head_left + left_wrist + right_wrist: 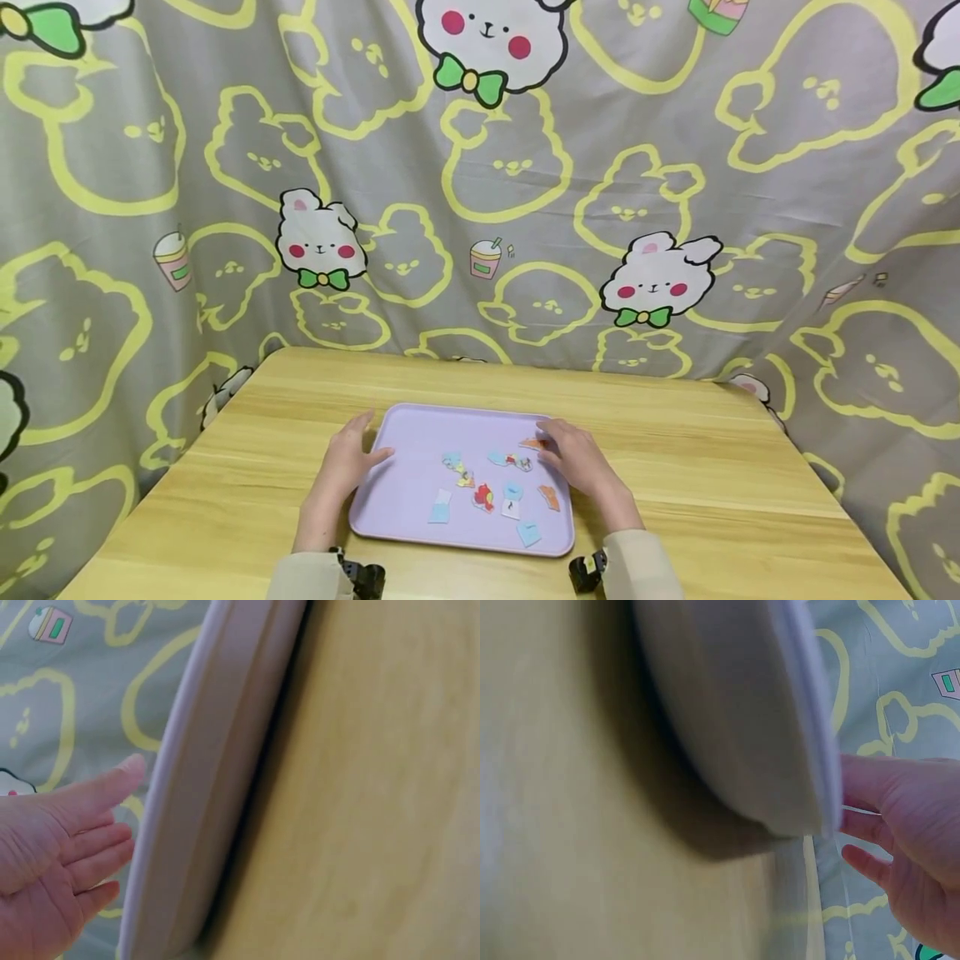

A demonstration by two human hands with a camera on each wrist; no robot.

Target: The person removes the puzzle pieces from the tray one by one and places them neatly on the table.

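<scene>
A light purple rectangular tray [412, 442] lies on the wooden table, bearing several small flat picture pieces like cut-up puzzle bits. Among them are a red piece [483, 497], a blue and white piece [439, 507] and an orange piece [550, 497]. At the tray's left edge is my left hand [351, 454], thumb reaching over the rim and fingers extended, holding nothing. My right hand [577, 454] is at the right edge, its fingers over the rim near another orange piece [531, 443]. In both wrist views the fingers show beside the tray's side wall [217, 750].
The wooden table [712, 483] extends on all sides of the tray. A grey curtain [525, 242] with yellow outlines and white cartoon animals hangs behind it and along both sides. Black wrist cameras [365, 577] sit at the sleeve cuffs.
</scene>
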